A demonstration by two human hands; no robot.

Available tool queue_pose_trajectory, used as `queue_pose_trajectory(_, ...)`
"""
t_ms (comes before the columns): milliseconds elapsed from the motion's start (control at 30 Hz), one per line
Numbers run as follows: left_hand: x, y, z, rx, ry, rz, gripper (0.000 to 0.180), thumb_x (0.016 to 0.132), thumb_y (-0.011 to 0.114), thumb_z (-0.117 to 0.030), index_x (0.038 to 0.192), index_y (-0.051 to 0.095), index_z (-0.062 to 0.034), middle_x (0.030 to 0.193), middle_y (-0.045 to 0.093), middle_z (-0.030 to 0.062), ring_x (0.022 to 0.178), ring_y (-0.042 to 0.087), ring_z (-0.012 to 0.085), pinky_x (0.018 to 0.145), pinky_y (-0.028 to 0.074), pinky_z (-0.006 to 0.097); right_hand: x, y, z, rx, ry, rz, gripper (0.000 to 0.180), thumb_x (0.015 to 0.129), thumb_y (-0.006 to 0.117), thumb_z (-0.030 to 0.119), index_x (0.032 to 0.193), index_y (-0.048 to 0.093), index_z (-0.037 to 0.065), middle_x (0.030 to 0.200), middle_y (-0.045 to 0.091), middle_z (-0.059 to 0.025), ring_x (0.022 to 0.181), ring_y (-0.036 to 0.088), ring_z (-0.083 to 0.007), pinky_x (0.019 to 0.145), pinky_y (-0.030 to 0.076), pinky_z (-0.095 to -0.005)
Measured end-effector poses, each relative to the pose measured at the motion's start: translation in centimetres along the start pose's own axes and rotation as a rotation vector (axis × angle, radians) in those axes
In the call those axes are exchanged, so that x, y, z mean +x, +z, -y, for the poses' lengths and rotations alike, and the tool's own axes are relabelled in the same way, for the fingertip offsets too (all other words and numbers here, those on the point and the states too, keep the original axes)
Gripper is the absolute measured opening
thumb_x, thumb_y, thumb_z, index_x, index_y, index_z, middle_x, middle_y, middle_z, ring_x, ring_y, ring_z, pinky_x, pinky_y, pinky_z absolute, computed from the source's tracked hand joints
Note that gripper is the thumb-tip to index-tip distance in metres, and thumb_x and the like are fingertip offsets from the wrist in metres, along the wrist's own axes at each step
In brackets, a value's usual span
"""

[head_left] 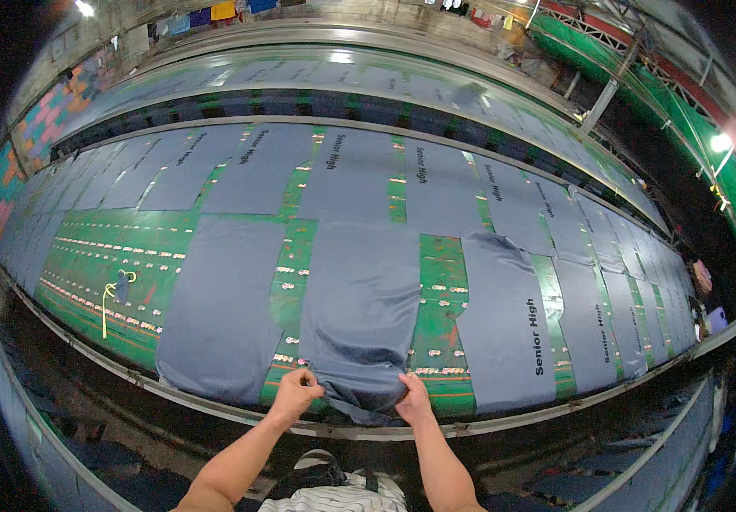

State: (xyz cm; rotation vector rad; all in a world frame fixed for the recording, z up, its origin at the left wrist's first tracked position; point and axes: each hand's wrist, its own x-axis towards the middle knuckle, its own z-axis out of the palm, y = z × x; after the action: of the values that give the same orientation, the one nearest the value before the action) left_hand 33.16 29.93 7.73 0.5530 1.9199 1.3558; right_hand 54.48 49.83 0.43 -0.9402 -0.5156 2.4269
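A grey-blue fabric panel point(359, 299) lies flat on the long green printing table point(441, 282) right in front of me. Its near edge is bunched and lifted off the table. My left hand point(297, 390) pinches the left corner of that near edge. My right hand point(413, 397) grips the right corner. Both forearms reach up from the lower edge of the view. More grey-blue panels lie to either side, one plain on the left point(223, 307), one with dark lettering on the right point(509, 324).
A far row of printed grey panels point(347, 175) runs along the table. A small dark scrap with a yellow strap point(119, 286) lies at the left. The metal table rim point(505, 418) runs along the near side. A second long table point(317, 72) stretches behind.
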Motion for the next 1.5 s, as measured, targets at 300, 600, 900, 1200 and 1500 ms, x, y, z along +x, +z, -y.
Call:
queue_pose_trajectory(300,1.2,-3.7,2.9,-0.261,0.031,-0.054,0.016,0.074,0.053,0.013,0.076,0.057,-0.0034,0.074,0.051,-0.0036,0.067,0.043,0.0076,0.06,0.034,0.025,-1.7,-0.3,4.3,-1.118,-0.375,0.044,0.023,0.073,0.082,0.009,0.093,0.069,0.005,0.094,0.067,-0.0021,0.093,0.06,-0.0174,0.09,0.044,-0.0319)
queue_pose_trajectory(600,1.1,-3.1,3.5,-0.129,-0.042,-0.143,0.021,0.076,0.05,0.015,0.079,0.059,-0.0035,0.074,0.051,-0.002,0.067,0.044,0.0075,0.059,0.033,0.025,-5.1,0.1,4.8,-0.759,0.002,0.29,0.025,0.081,0.08,0.013,0.103,0.071,0.005,0.097,0.067,0.0007,0.098,0.059,-0.0111,0.083,0.048,-0.0275)
queue_pose_trajectory(900,2.1,-2.8,7.8,0.185,0.235,-0.308,0.011,0.083,0.056,0.007,0.082,0.063,-0.0007,0.073,0.055,0.0048,0.073,0.054,0.0168,0.067,0.045,0.032,-3.0,-3.0,3.2,-0.75,-0.031,0.211,0.033,0.083,0.077,0.01,0.114,0.071,0.005,0.123,0.063,-0.0027,0.116,0.055,-0.0161,0.097,0.045,-0.0336)
queue_pose_trajectory(1200,-1.3,1.5,5.9,0.03,-0.308,-0.153,0.036,0.068,0.088,-0.013,0.084,0.058,0.001,0.084,0.059,0.0111,0.083,0.06,0.0253,0.074,0.05,0.04,-4.7,-1.6,1.2,-1.208,-0.088,0.447,0.027,0.083,0.07,0.0,0.11,0.071,0.003,0.106,0.072,-0.0055,0.105,0.063,-0.0155,0.094,0.047,-0.0297)
queue_pose_trajectory(1500,-1.3,2.5,6.1,0.38,0.111,-0.209,0.037,0.063,0.078,0.008,0.093,0.059,-0.0045,0.119,0.046,0.0194,0.112,0.052,0.0403,0.098,0.043,0.043,-2.8,-2.1,1.2,-1.292,-0.613,0.015,0.03,0.08,0.057,-0.009,0.105,0.066,0.004,0.101,0.069,-0.0096,0.095,0.064,-0.0226,0.089,0.049,-0.0336)
